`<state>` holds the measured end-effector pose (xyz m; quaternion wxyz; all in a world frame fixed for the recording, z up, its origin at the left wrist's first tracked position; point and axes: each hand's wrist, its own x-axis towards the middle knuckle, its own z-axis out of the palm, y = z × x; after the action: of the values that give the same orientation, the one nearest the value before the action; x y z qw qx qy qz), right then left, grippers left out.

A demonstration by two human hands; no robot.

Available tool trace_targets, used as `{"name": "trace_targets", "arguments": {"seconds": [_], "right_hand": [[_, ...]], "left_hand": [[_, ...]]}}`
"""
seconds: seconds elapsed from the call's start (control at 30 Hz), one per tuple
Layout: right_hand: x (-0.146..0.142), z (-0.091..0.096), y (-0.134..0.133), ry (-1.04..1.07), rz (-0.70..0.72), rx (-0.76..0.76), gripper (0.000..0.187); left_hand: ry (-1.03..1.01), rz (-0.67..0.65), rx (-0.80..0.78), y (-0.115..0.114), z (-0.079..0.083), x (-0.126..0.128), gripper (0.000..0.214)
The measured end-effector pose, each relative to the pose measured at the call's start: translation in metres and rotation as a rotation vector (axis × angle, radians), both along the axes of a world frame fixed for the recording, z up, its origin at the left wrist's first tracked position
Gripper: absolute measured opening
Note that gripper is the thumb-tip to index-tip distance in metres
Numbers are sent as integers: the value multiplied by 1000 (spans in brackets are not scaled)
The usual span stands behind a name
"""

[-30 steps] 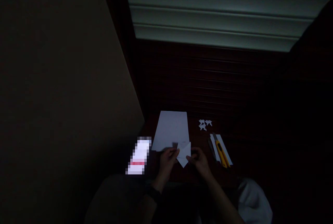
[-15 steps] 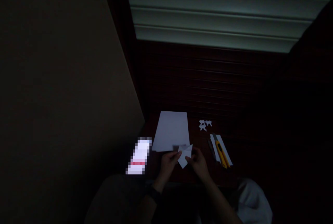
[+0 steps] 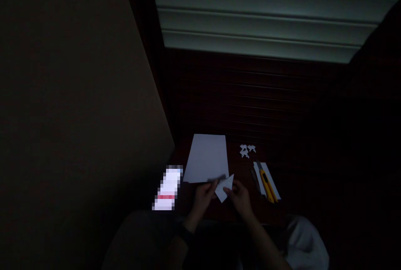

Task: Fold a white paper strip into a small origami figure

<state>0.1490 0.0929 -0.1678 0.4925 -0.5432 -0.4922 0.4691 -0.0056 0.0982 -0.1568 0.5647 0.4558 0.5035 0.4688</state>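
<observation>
A small folded piece of white paper (image 3: 223, 192) is held between both hands, just in front of a larger white sheet. My left hand (image 3: 203, 196) pinches its left edge, thumb and fingers closed. On the right side my right hand (image 3: 239, 197) grips it, with the thumb lying on its face and the fingers behind. One corner points up to the right, another down toward me. The larger white sheet stack (image 3: 206, 157) lies flat on the dark table, a shadow falling on its near edge. The paper's back is hidden.
Several small folded white paper shapes (image 3: 244, 151) sit at the back right. A yellow box cutter (image 3: 267, 186) lies on white paper strips (image 3: 274, 184), beside a dark slim object (image 3: 255, 179). A lit, blurred-out phone (image 3: 168, 188) is at left, near the wall (image 3: 125, 115).
The top left corner of the small paper has gone down under my left fingers, so its upper edge now slants up to the right. Both hands have shifted only slightly.
</observation>
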Motion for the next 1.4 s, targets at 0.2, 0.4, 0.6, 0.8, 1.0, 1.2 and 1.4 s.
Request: {"name": "trace_targets", "arguments": {"seconds": [0.2, 0.4, 0.6, 0.8, 1.0, 1.2, 1.4], "right_hand": [[1, -7, 3, 8, -3, 82, 18], [3, -13, 5, 9, 4, 90, 17], [4, -6, 3, 19, -36, 85, 26], [3, -7, 3, 20, 34, 78, 17], [5, -8, 3, 21, 48, 58, 14], [4, -4, 3, 17, 30, 52, 20], [4, -3, 3, 5, 7, 49, 25]], "left_hand": [[35, -91, 89, -3, 1, -2, 37], [1, -78, 59, -2, -4, 0, 36], [-13, -58, 43, -2, -4, 1, 34], [46, -92, 88, -2, -3, 0, 36], [127, -149, 112, 0, -5, -4, 35], [102, -125, 117, 1, -12, -2, 36], [54, -173, 75, 2, -13, -1, 38]]}}
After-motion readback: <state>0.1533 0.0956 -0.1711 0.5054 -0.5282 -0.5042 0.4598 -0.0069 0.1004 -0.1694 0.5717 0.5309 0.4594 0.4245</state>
